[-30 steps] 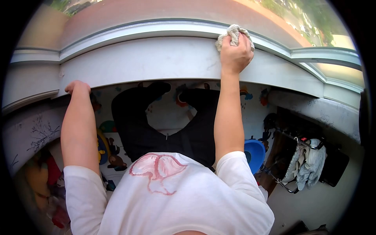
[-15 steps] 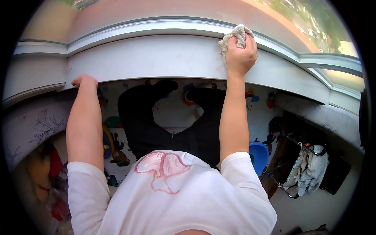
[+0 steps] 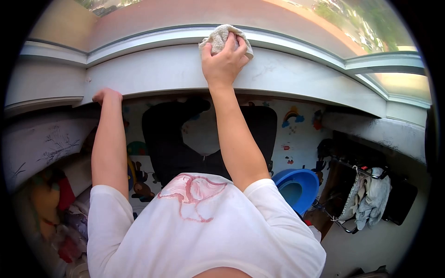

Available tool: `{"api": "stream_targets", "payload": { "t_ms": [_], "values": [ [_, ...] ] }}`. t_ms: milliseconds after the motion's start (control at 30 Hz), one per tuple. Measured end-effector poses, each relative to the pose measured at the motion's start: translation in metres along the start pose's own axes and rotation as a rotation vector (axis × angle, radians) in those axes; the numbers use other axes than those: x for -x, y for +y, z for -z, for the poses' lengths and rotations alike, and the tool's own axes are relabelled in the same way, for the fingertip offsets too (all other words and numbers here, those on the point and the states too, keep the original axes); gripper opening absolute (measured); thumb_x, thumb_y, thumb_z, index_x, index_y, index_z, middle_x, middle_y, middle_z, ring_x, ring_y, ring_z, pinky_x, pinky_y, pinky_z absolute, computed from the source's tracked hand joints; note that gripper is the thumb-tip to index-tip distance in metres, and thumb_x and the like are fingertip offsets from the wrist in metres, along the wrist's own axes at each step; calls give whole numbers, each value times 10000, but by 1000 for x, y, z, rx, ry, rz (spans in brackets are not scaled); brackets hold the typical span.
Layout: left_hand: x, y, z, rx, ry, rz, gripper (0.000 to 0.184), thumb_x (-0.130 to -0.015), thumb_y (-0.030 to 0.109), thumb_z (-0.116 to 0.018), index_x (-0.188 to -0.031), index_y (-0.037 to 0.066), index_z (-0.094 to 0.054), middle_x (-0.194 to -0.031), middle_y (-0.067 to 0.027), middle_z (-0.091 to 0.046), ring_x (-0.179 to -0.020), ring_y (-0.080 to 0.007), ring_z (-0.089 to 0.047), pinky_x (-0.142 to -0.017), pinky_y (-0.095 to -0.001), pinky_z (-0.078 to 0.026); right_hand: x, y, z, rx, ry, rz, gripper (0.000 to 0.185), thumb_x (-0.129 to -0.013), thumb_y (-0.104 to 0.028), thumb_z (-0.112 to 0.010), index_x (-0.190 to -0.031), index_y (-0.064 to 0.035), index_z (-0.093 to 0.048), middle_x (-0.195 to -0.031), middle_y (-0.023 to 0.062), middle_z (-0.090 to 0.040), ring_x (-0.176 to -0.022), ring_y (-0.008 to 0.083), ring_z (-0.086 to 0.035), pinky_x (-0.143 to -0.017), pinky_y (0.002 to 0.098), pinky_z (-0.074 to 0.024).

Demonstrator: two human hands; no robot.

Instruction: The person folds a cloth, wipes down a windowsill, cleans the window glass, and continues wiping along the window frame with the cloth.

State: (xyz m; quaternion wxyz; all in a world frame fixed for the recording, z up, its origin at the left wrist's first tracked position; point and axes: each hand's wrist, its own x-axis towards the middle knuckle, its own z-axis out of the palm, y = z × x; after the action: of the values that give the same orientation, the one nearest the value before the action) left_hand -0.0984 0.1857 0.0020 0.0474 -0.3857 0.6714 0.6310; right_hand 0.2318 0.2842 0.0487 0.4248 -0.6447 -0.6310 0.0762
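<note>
A beige cloth (image 3: pixel 217 38) lies bunched under my right hand (image 3: pixel 225 62), whose fingers grip it from above. It presses against the window frame's lower rail (image 3: pixel 176 38), where the rail meets the white sill (image 3: pixel 148 74). Faint wet streaks show on the sill to the right of the cloth. Over at the sill's front edge on the left, my left hand (image 3: pixel 107 95) curls around the edge, its fingertips partly hidden.
Below on the right stands a blue basin (image 3: pixel 306 190) with what looks like water inside. Farther right, grey cloths (image 3: pixel 371 199) hang on a metal rack. Soft toys (image 3: pixel 46 204) lie at lower left. Window glass (image 3: pixel 208 16) rises behind the sill.
My right hand has slid the cloth leftward along the window rail, and the cloth is more spread out. The left hand keeps its hold on the sill edge. More of the basin shows.
</note>
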Motion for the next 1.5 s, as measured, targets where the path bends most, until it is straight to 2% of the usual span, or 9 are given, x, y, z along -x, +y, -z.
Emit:
{"api": "stream_targets", "payload": {
  "t_ms": [133, 267, 433, 600, 733, 900, 1067, 1333, 1500],
  "values": [
    [106, 0, 101, 56, -733, 85, 640, -962, 453, -355, -1487, 87, -378, -1516, -187, -367, -1330, -413, -437, -1030, -676, -410, 0, -12, 14, -668, -123, -475, 683, -786, -270, -789, -1366, -25, -523, -1332, 198, -480, -1179, 365, -517, -1010, 466, -443],
    [163, -62, 164, -43, -1235, 49, 914, -905, 529, -566, -1549, 119, -64, -1545, -220, -202, -1352, -429, -384, -1020, -661, -419, 19, -34, 22, -1553, -178, -911, 779, -858, -204, -785, -1471, 12, -355, -1319, 156, -498, -1178, 256, -567, -974, 382, -496],
    [198, -76, 159, -8, -1627, -285, 733, -930, 296, -698, -1494, 106, -270, -1443, -135, -419, -1286, -295, -502, -1021, -460, -499, 59, -62, 60, -1328, -351, -595, 833, -873, -161, -770, -1517, 21, -273, -1318, 177, -524, -1177, 237, -569, -958, 346, -505],
    [197, -69, 172, 87, -1577, -20, 499, -947, 164, -680, -1373, 75, -436, -1258, -71, -568, -1174, -203, -576, -999, -397, -509, 61, -23, 62, -1684, -439, -644, 574, -898, -181, -720, -1391, 15, -500, -1344, 175, -532, -1192, 227, -564, -975, 332, -494],
    [189, -71, 186, 30, -1601, 127, 475, -999, 288, -591, -1399, 99, -417, -1308, -76, -547, -1208, -228, -563, -1014, -424, -499, 70, -4, 58, -879, -261, -501, 748, -878, -224, -737, -1489, -4, -367, -1377, 182, -497, -1257, 223, -503, -1038, 356, -443],
    [190, -74, 193, -120, -1709, 72, 580, -944, 233, -691, -1417, 88, -387, -1321, -70, -519, -1227, -199, -536, -1023, -391, -481, 67, 3, 81, -1559, -730, -578, 699, -862, -245, -815, -1417, -27, -451, -1228, 90, -585, -1130, 178, -572, -954, 320, -485],
    [194, -67, 191, -333, -1784, -273, 727, -817, 106, -822, -1396, 37, -390, -1266, -66, -530, -1182, -170, -549, -987, -340, -494, 67, -4, 79, -1229, -399, -514, 376, -855, -176, -822, -1135, -29, -619, -1059, 40, -661, -950, 132, -623, -831, 290, -522],
    [155, -30, 176, 85, -1631, 14, 806, -816, -66, -743, -1481, 78, -312, -1338, -109, -508, -1247, -236, -538, -1044, -419, -500, 34, -9, 120, -805, -104, 129, 314, -810, -80, -845, -1048, -41, -644, -972, 25, -668, -889, 106, -621, -794, 261, -520],
    [147, 19, 174, 406, -1814, 180, 766, -910, 274, -714, -1530, 185, -274, -1459, -84, -445, -1348, -281, -472, -1116, -496, -422, 6, -44, 164, -1101, -165, -97, 412, -818, -79, -823, -1142, -43, -572, -1032, 37, -609, -927, 135, -607, -778, 283, -522]
  ]
}}
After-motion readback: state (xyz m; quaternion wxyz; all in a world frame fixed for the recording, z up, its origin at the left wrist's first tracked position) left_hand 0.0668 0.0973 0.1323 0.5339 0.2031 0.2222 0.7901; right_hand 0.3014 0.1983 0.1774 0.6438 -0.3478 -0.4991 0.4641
